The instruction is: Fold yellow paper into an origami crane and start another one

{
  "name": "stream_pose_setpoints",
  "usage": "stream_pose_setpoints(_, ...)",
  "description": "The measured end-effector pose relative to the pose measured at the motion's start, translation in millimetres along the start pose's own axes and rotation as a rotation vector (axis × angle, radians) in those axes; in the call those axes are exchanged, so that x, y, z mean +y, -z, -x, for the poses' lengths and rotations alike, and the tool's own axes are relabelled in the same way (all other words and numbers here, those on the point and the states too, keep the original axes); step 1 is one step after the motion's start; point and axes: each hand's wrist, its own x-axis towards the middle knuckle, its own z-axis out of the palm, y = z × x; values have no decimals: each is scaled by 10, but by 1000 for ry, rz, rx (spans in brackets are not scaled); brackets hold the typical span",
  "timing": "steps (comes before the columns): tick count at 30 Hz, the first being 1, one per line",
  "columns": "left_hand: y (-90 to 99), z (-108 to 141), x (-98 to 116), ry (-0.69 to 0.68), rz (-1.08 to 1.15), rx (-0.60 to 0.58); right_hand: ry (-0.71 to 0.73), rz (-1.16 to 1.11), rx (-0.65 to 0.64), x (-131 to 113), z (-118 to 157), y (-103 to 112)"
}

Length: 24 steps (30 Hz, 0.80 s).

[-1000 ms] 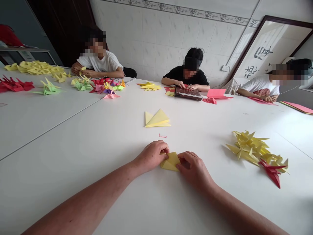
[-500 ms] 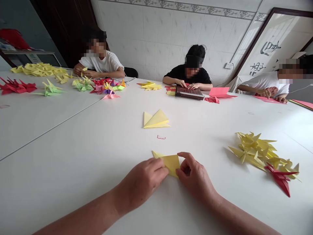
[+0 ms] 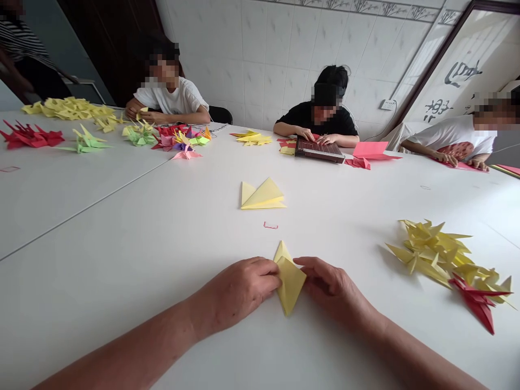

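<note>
On the white table (image 3: 170,216) in front of me lies a folded sheet of yellow origami paper (image 3: 291,279), kite-shaped, with a narrow point away from me and another toward me. My left hand (image 3: 246,287) is closed on its left edge, fingertips pressed together there. At the right corner is my right hand (image 3: 335,287), its index finger stretched out above the other fingers and a gap between them; it touches or nearly touches the paper. Further off sits another folded yellow paper piece (image 3: 264,194), with a small red mark (image 3: 271,225) on the tabletop between the two.
Yellow paper cranes (image 3: 439,249) and a red crane (image 3: 475,300) are heaped at right. Across the table are red cranes (image 3: 30,135), a green crane (image 3: 86,141), a yellow pile (image 3: 69,112) and a paper trimmer (image 3: 319,150). Several people are around the far side.
The yellow paper has turned so its points now run away from and toward me. My right fingers have opened off its edge. A person in stripes has appeared at far left.
</note>
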Motion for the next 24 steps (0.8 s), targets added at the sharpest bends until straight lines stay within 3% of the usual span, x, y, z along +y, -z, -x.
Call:
stream_pose_setpoints(7,111,-59,-116,12,109,-101,198,90,-21,65,-75,73)
stream_pose_setpoints(14,102,-80,-143,34,71,-115,378,157,-86,99,-212,146)
stream_pose_setpoints(20,133,-87,-141,108,33,-158,325,68,-204,82,-289,206)
stream_pose_setpoints(24,76,-81,-142,181,74,-129,253,63,-167,45,-292,189)
